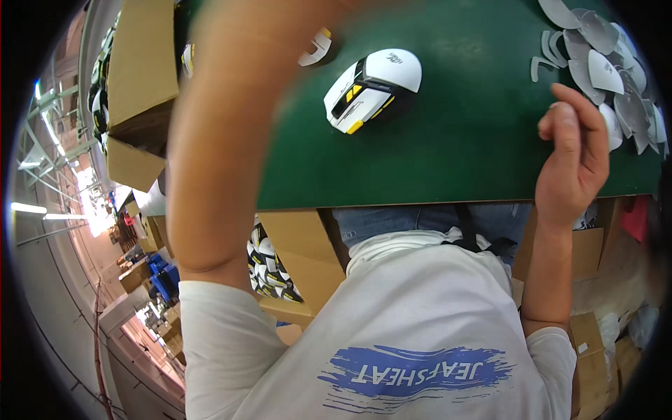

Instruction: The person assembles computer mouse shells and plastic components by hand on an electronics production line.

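Note:
A white and black computer mouse [392, 66] with yellow side buttons lies tilted on the green table [448, 154]. My left forearm [217, 140] reaches across the left side to the top edge, smeared by motion; the fingers of my left hand cannot be made out. My right hand [574, 154] hovers over the table's right part, fingers loosely bent and thumb apart from the upper finger, with no object visible in it. Just beyond it is a pile of grey and white curved shells [633, 115]. A white and yellow curved piece [318, 49] shows beside my left forearm.
A tall cardboard box [143, 63] stands at the left table edge. Below the table, another carton [297, 245] borders many white, black and yellow mouse parts [269, 269]. Thin curved strips [549, 49] lie beside the shell pile. Cartons [588, 350] stand at lower right.

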Demonstrator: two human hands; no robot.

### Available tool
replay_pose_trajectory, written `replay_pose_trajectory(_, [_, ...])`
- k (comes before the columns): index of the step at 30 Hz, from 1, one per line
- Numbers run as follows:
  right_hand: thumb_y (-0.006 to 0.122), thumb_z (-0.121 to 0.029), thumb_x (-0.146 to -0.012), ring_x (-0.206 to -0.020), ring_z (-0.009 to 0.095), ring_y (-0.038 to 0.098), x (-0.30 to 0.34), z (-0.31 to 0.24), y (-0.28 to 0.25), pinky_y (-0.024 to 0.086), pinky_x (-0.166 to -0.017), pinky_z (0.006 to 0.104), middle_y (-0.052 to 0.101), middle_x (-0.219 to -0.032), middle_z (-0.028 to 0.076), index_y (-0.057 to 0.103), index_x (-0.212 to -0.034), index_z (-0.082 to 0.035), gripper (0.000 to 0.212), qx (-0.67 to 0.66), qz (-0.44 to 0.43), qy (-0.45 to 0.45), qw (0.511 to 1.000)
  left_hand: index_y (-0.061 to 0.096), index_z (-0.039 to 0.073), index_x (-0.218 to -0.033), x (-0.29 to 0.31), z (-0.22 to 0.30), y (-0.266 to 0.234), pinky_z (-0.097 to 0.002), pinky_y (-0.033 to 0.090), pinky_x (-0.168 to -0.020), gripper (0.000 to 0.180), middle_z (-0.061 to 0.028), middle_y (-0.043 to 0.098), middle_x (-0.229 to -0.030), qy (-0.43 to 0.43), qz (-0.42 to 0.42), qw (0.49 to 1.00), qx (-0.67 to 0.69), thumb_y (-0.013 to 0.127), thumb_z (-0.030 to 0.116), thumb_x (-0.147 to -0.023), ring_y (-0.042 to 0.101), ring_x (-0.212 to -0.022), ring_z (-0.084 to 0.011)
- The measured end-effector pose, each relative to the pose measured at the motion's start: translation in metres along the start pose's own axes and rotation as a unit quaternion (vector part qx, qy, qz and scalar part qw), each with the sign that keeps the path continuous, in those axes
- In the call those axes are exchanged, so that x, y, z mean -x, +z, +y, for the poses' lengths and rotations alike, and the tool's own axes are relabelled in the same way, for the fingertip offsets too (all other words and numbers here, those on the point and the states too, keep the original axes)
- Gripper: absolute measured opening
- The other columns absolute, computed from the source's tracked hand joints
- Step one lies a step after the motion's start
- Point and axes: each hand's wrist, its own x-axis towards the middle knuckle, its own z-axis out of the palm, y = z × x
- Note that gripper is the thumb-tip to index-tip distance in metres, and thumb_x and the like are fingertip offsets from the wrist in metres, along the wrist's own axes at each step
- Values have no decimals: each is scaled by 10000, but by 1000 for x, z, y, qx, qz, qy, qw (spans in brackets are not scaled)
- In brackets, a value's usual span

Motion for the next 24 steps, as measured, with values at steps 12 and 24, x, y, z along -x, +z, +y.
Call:
replay_pose_trajectory(12, [660, -100, -1162, -874, 50, 611, -2, 2, 5, 483, -785, 214, 699, -965, -15, 768, -1312, 8, 214, -13, 4, 33, 999, 411, 34, -1744, -8, -42, -15, -515, 178, -1414, 562, -222, 319, -1854, -60, 96, 969, 221, 494, 193, -1211, 223, -1749, -377])
replay_pose_trajectory(24, [663, -13, -1123, -893, 98, 651, -4, 2, -1, 519, -794, 252, 735, -1107, 61, 770, -1286, 49, 204, 46, -57, 38, 997, 556, 40, -1654, 104, 64, -139, -492, 475, -1175, 903, -228, 616, -1518, -289, -341, 878, 170, 952, 330, -896, 613, -1324, -404])
